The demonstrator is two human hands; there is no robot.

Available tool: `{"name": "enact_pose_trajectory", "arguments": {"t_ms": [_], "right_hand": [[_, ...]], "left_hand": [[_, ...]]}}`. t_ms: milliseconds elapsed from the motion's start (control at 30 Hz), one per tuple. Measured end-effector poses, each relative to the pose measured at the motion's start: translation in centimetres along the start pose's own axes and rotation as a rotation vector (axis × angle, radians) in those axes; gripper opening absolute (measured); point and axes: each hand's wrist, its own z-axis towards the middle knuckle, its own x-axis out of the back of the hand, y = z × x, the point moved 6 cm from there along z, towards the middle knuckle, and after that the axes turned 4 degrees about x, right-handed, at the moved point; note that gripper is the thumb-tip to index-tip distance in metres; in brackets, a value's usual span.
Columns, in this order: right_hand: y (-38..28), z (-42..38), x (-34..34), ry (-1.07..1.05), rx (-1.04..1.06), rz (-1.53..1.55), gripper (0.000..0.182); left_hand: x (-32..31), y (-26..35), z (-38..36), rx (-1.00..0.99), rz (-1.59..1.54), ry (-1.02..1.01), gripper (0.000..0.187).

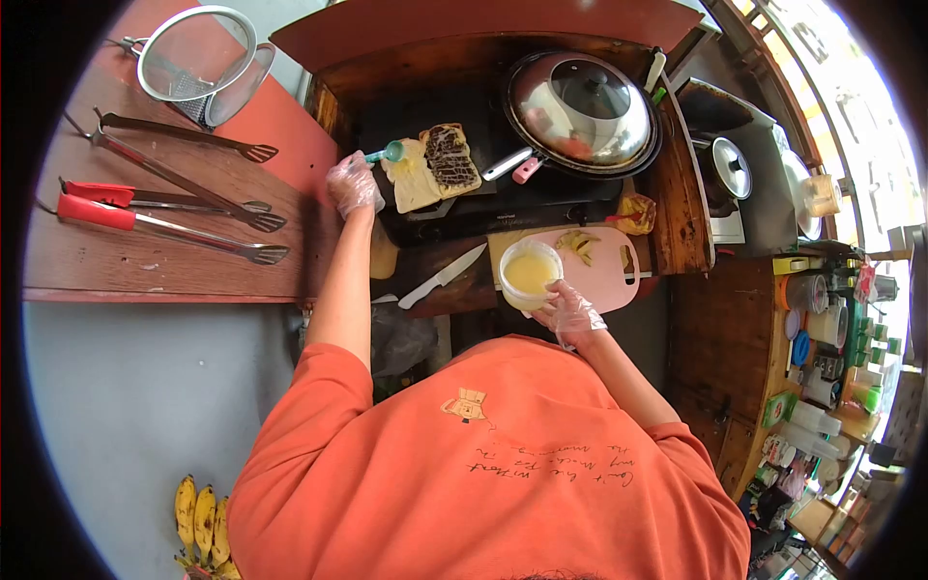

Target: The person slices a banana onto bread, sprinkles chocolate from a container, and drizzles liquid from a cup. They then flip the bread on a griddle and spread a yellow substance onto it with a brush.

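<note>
In a clear plastic glove, my left hand [353, 184] holds a small teal spoon [391, 152], its bowl over the left edge of the bread. Two bread slices lie side by side on the black stove: the left one [414, 184] has a pale yellow spread near its top, and the right one [450, 158] carries a dark topping with light streaks. My right hand [570, 314], also gloved, grips a clear tub [531, 275] of pale yellow contents. The tub is held over the left part of a pink cutting board [604, 280].
A lidded pan [583, 111] stands on the stove's right side, handle toward the bread. A white knife [442, 276] lies at the front edge. Tongs [159, 220] and a strainer [197, 53] are at left. Sliced pieces [578, 246] rest on the board. Bananas [204, 522] are lower left.
</note>
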Motion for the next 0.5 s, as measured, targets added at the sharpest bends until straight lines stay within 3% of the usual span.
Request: {"name": "enact_pose_trajectory", "arguments": {"t_ms": [33, 167, 233, 267, 333, 433, 500], "right_hand": [[0.0, 0.0, 0.1, 0.0, 0.0, -0.002, 0.046], [0.4, 0.0, 0.5, -0.072, -0.014, -0.038, 0.056], [0.4, 0.2, 0.7, -0.113, -0.013, -0.064, 0.061], [0.5, 0.4, 0.9, -0.11, -0.018, -0.076, 0.063], [0.6, 0.3, 0.9, -0.108, -0.024, -0.09, 0.064], [0.5, 0.5, 1.0, -0.112, 0.008, -0.05, 0.063], [0.8, 1.1, 1.6, -0.071, -0.006, -0.078, 0.059]], "left_hand": [[0.2, 0.2, -0.3, 0.103, -0.043, -0.027, 0.028], [-0.2, -0.6, 0.1, 0.13, -0.015, -0.039, 0.028], [0.7, 2.6, -0.9, -0.367, 0.288, 0.13, 0.025], [0.8, 2.9, -1.0, -0.366, 0.286, 0.13, 0.025], [0.9, 4.5, -1.7, -0.576, 0.312, 0.142, 0.02], [1.0, 5.8, -2.1, -0.738, 0.394, 0.128, 0.018], [1.4, 6.5, -2.4, -0.772, 0.44, 0.144, 0.016]]}}
